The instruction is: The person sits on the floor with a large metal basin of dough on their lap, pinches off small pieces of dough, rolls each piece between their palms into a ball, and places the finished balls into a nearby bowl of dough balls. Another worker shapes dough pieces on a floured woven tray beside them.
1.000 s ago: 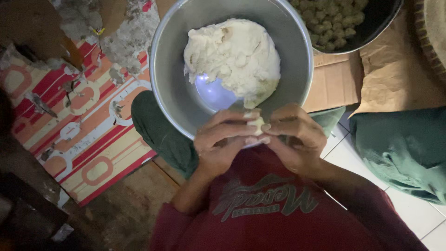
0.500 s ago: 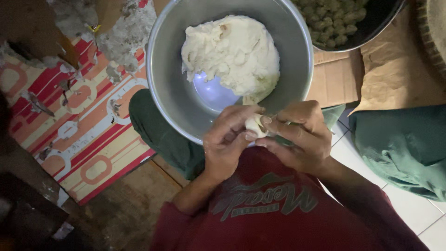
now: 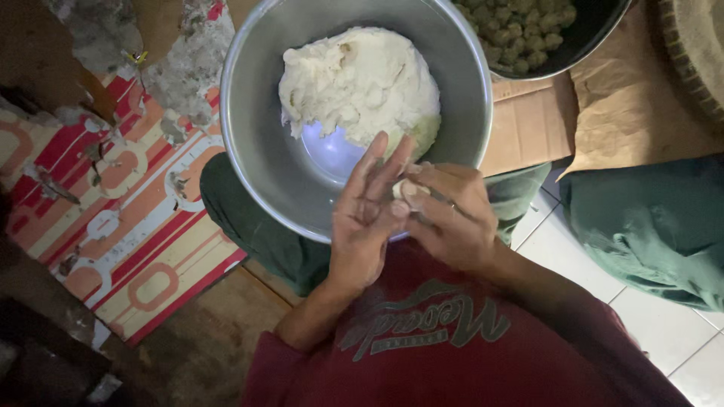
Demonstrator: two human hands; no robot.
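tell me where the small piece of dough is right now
In the head view the small piece of dough sits just right of centre, pressed between the left hand and right hand, over the metal bowl's near rim.

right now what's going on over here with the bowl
A person in a red shirt is pressing a small piece of dough between the left hand and right hand, over the near rim of a metal bowl. A big mound of dough sits in that bowl. A dark bowl of small greenish balls stands behind it.
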